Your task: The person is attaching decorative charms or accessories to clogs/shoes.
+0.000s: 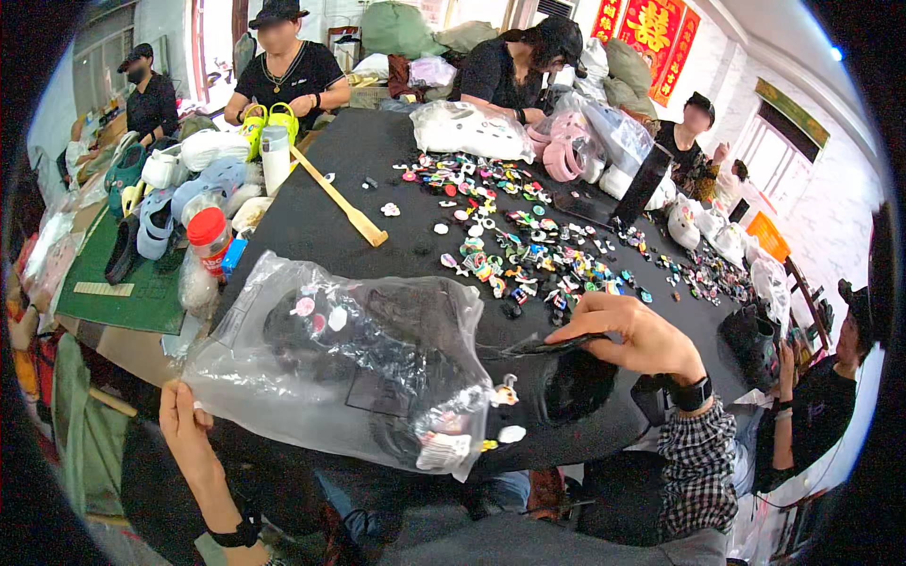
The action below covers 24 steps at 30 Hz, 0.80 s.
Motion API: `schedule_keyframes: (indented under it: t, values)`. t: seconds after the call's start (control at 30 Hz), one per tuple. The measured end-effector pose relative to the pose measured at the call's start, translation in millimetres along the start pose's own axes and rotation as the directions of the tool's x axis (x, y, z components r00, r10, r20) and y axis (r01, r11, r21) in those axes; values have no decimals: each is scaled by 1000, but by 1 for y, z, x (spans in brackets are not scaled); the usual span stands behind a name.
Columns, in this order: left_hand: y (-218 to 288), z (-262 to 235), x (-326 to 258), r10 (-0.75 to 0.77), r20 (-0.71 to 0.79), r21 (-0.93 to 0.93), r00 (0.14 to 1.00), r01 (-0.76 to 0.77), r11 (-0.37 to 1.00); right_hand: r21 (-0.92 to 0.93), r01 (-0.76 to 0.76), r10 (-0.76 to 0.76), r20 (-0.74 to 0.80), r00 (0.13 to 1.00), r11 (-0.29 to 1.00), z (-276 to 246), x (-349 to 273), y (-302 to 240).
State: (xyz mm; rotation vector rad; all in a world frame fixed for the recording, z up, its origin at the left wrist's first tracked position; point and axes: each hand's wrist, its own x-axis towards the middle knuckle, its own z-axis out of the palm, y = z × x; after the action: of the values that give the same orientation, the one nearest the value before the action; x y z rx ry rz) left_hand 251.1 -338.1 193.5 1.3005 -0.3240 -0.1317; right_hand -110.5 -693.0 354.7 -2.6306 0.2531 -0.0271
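A clear plastic bag (283, 349) lies across the near part of the black table, with dark clogs partly inside it and several small shoe charms (321, 316) showing through. My left hand (186, 412) pinches the bag's lower left corner. At the bag's right end my right hand (646, 332) grips the thin black strap of a black clog (578, 385), whose heel end sticks out of the bag. A few charms, one of them white (511, 434), lie at the bag's right edge. What lies under the bag's glare is hard to make out.
Loose colourful charms (528, 255) are spread over the table's middle and right. A wooden stick (340, 203) lies beyond the bag. Left are a red-lidded jar (209, 236) and piled clogs (156, 226); far back, bagged white clogs (472, 130). Several people work around the table.
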Motion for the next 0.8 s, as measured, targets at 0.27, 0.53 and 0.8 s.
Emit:
schedule_keyframes:
  t: [0.27, 0.53, 0.8]
  values:
    - [-11, -9, 5, -8, -88, 8, 996, 8, 1000, -463, -257, 238, -100, 966, 848, -15, -8, 10]
    - [-5, 7, -3, 24, -108, 163, 994, -6, 987, -573, -71, -97, -258, 961, 816, 3, 13, 12]
    - [-14, -12, -2, 32, 20, 65, 999, -33, 997, -484, 107, -176, -100, 979, 868, 64, 76, -52]
